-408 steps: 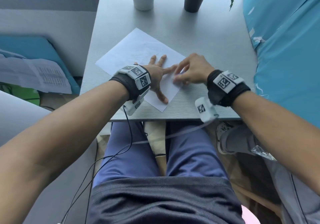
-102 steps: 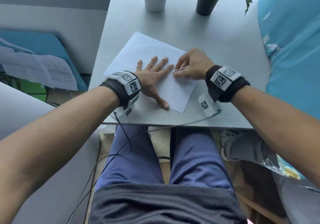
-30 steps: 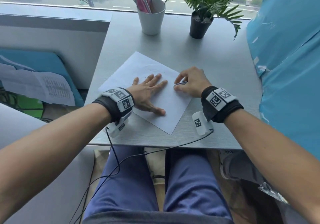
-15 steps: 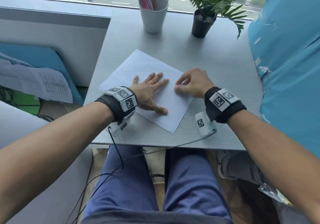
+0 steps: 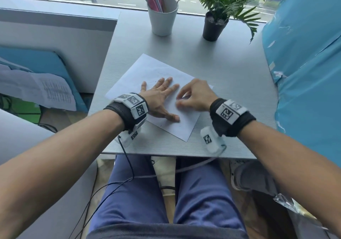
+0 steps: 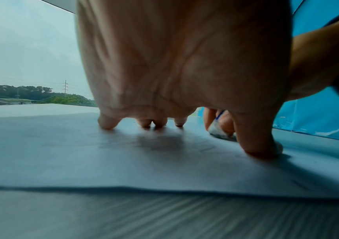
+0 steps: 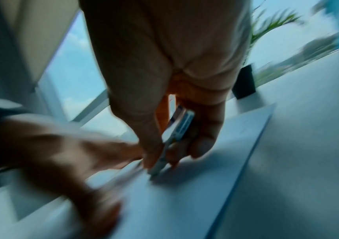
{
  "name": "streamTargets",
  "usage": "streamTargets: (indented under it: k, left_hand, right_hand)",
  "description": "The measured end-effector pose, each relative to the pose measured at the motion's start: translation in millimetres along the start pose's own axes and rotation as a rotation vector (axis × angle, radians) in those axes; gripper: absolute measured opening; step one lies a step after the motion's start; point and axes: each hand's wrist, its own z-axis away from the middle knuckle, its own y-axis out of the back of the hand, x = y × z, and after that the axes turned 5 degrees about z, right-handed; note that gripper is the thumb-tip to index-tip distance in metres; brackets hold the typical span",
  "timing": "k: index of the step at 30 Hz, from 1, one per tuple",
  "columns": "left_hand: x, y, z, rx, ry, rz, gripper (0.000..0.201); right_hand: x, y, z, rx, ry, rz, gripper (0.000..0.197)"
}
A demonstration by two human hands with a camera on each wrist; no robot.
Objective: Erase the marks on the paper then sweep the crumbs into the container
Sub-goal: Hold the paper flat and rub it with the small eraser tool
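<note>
A white sheet of paper (image 5: 147, 72) lies slanted on the grey table (image 5: 230, 83). My left hand (image 5: 162, 96) lies flat on the paper with fingers spread, pressing it down; its fingertips (image 6: 108, 123) touch the sheet (image 6: 82, 158). Just to the right, my right hand (image 5: 195, 96) pinches a white eraser with a printed sleeve (image 7: 177, 129) between thumb and fingers, its tip down on the paper (image 7: 185, 202). The eraser (image 6: 215, 129) shows behind my left thumb. The right wrist view is motion-blurred. A few faint dark specks lie on the paper near my left hand.
A white cup (image 5: 163, 18) holding pens stands at the back of the table by the window. A small plant in a black pot (image 5: 214, 26) stands to its right. Blue plastic sheeting (image 5: 304, 72) borders the table's right side. Printed papers (image 5: 46, 91) lie off the table at left.
The right hand with the eraser has slid a little toward the left hand's fingertips on the paper. The left hand stays flat on the sheet. The head view has tilted up since 3.4 s ago.
</note>
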Motion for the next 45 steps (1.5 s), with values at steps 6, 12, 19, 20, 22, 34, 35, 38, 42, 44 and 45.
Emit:
streamTargets:
  k: [6,12,19,20,22,34,35,38,42,44,45]
  left_hand:
    - [2,1,1,-0.006,0.014,-0.003,0.131]
    - [6,1,3,0.003,0.044,-0.003,0.129]
    - [6,0,2,0.004,0.038,0.010,0.129]
    - [5,-1,2,-0.001,0.039,0.010,0.129]
    - [4,-1,2,-0.012,0.033,0.004,0.131]
    - [8,0,3,-0.012,0.044,-0.001,0.128]
    - [8,0,4,-0.009,0.049,0.000,0.128]
    - [7,-1,3,-0.025,0.036,-0.001,0.130]
    - [6,-1,3,-0.020,0.043,-0.002,0.129]
    - [6,-2,3,-0.018,0.049,-0.004,0.129]
    - [6,-1,3,-0.025,0.043,-0.003,0.130]
  right_hand:
    - [-5,-7,2,0.022,0.011,0.033,0.012]
    - [7,-1,-9,0.138,-0.116,0.029,0.013]
    - [15,7,-18,0.148,-0.168,0.023,0.013]
    - [9,0,-14,0.119,-0.129,0.032,0.012]
    - [-5,-12,-4,0.025,0.006,0.036,0.012]
    - [9,7,-19,0.098,-0.127,-0.018,0.015]
    - [10,8,-21,0.134,-0.143,-0.012,0.014]
    - [-5,-9,-6,0.036,0.005,0.017,0.012]
    - [10,8,-19,0.082,-0.118,-0.022,0.016]
    - [10,7,-21,0.135,-0.141,-0.005,0.014]
    - [4,1,-17,0.100,-0.090,0.007,0.013]
